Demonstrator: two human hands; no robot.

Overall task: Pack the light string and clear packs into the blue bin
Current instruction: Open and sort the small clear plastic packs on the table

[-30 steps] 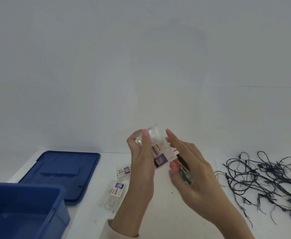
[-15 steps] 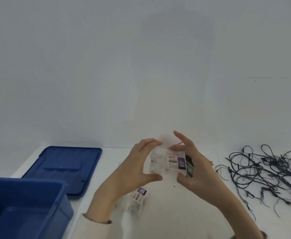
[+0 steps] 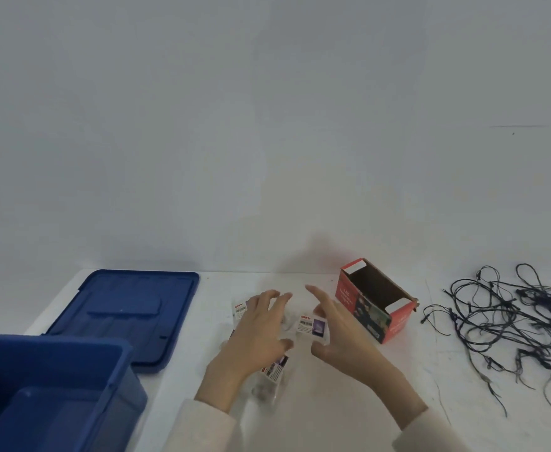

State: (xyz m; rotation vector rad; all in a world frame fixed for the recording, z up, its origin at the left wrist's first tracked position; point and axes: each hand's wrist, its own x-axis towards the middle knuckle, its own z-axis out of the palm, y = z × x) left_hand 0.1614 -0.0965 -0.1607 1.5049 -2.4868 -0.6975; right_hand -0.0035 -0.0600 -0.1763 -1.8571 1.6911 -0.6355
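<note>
Head view:
- White table (image 3: pixel 333 415) set against a plain pale wall.
- Blue bin (image 3: pixel 72 345) at the near left corner of the table, open on top, cut off by the picture's edge.
- Blue lid (image 3: pixel 127 314) flat on the table just behind the bin, reaching toward the back edge.
- Left hand (image 3: pixel 258 331) near the middle of the table, palm down, fingers spread wide and lightly bent, gripping nothing.
- Right hand (image 3: pixel 342 334) just beside it, palm turned toward the left hand, fingers straight and fanned, thumb held out below.
- Clear pack (image 3: pixel 311 324) with a white barcode label between the two hands, in the gap between right forefinger and thumb; touching the right palm or only in front of it, cannot tell.
- Second clear pack (image 3: pixel 240 309) partly hidden behind the left hand, on its far left side, label showing.
- Third clear pack (image 3: pixel 274 373) flat on the table by the left wrist, toward the near edge.
- Red box (image 3: pixel 398 324) right of the right hand, near the back edge, top open, brown inside.
- Light string (image 3: pixel 541 300) in a loose dark tangle along the right edge of the table, well apart from the bin and from both hands.
- White sleeve (image 3: pixel 209 429) at the left wrist, another at the right.
</note>
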